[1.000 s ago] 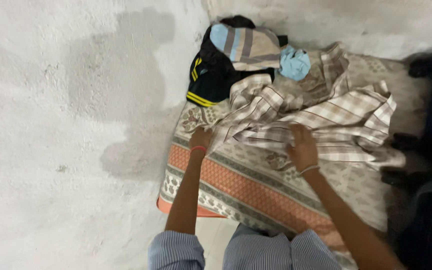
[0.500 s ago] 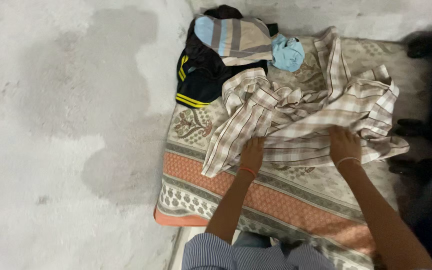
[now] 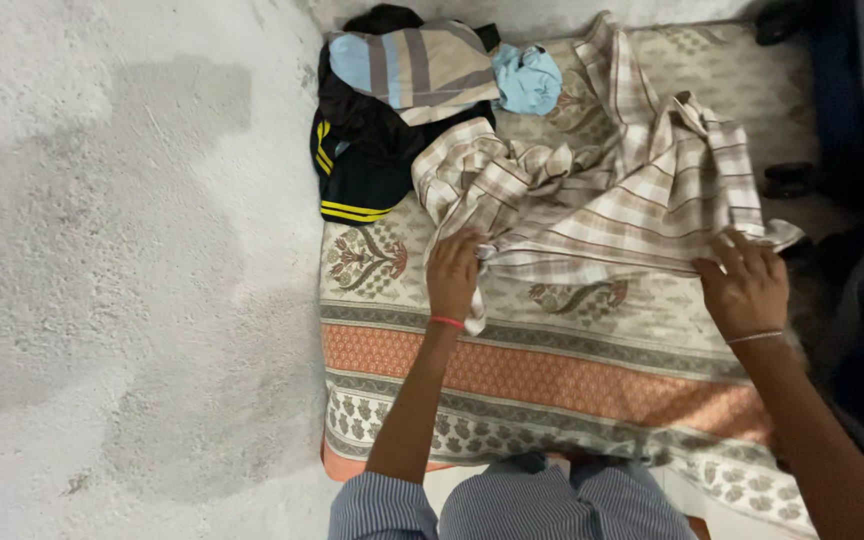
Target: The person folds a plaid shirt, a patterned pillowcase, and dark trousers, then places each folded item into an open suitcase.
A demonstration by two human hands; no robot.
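The left hand (image 3: 452, 272) and the right hand (image 3: 747, 285) are each closed on the near hem of the checked shirt (image 3: 592, 195), which lies crumpled on the printed mattress (image 3: 552, 370). The hem is best pulled taut and flat. Beyond the shirt, a clothes pile (image 3: 402, 100) is seen.

No packages, labels, signs or screens show anywhere in view; only cloth and bare floor lie about the two hands' grip.
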